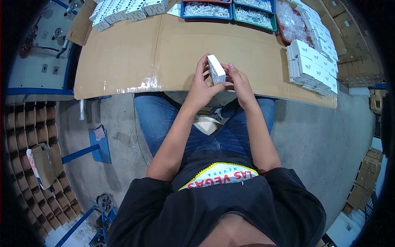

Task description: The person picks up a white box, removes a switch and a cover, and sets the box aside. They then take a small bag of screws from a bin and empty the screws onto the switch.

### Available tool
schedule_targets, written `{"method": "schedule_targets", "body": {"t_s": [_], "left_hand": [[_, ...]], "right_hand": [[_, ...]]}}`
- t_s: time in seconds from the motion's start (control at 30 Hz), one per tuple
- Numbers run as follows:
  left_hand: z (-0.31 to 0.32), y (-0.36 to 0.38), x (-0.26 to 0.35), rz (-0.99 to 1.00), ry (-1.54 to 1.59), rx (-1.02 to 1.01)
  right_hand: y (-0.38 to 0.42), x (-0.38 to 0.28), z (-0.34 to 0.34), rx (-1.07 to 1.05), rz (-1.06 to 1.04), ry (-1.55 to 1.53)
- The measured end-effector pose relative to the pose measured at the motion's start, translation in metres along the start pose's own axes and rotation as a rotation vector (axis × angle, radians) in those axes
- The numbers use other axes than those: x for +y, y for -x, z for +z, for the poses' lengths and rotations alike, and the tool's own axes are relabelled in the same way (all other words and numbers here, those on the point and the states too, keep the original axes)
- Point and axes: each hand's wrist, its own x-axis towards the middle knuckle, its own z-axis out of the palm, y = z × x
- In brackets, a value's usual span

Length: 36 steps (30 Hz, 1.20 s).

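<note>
A small white box (217, 71) is held tilted on edge just above the table's near edge. My left hand (200, 89) is closed around its left side, with the thumb across the bottom. On the other side, my right hand (241, 85) has its curled fingers against the box, its index finger and thumb close to the right face. The box's side toward me looks greyish, and its printing, if any, is too small to read.
Cardboard covers the table (123, 57). White boxes are stacked at the right (310, 68) and back left (127, 10). Trays of small white parts, one a blue tray (205, 18), stand at the back beside a red-brown tray (284, 38) of clear plastic bags.
</note>
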Motion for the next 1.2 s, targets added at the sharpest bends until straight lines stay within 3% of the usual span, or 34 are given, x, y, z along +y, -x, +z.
{"method": "schedule_targets", "body": {"t_s": [0.07, 0.27, 0.47, 0.8, 0.93, 1.0, 1.1, 1.13, 1.2], "left_hand": [[0.002, 0.0, -0.008, 0.06, 0.01, -0.02], [-0.003, -0.001, -0.005, -0.009, 0.123, -0.067], [-0.003, 0.005, 0.009, 0.006, -0.106, -0.085], [0.001, 0.016, 0.034, 0.193, -0.115, -0.141], [-0.001, 0.015, 0.032, 0.255, -0.249, -0.209], [-0.001, 0.013, 0.026, 0.29, -0.334, -0.229], [0.002, 0.015, 0.025, 0.264, -0.425, -0.245], [0.003, 0.016, 0.026, 0.202, -0.432, -0.239], [0.004, 0.018, 0.012, 0.124, -0.321, -0.204]], "right_hand": [[0.0, 0.0, -0.003, -0.019, -0.016, 0.012], [-0.002, 0.011, -0.021, -0.119, -0.064, -0.008], [-0.001, 0.013, -0.023, -0.213, -0.076, -0.13], [0.006, 0.006, -0.037, -0.439, -0.262, -0.187], [0.006, 0.003, -0.039, -0.439, -0.307, -0.133], [0.003, 0.005, -0.041, -0.345, -0.118, -0.245], [-0.002, 0.008, -0.037, -0.207, -0.053, -0.13], [-0.003, 0.009, -0.035, -0.206, -0.053, -0.13], [-0.004, 0.011, -0.029, -0.162, -0.259, -0.013]]}}
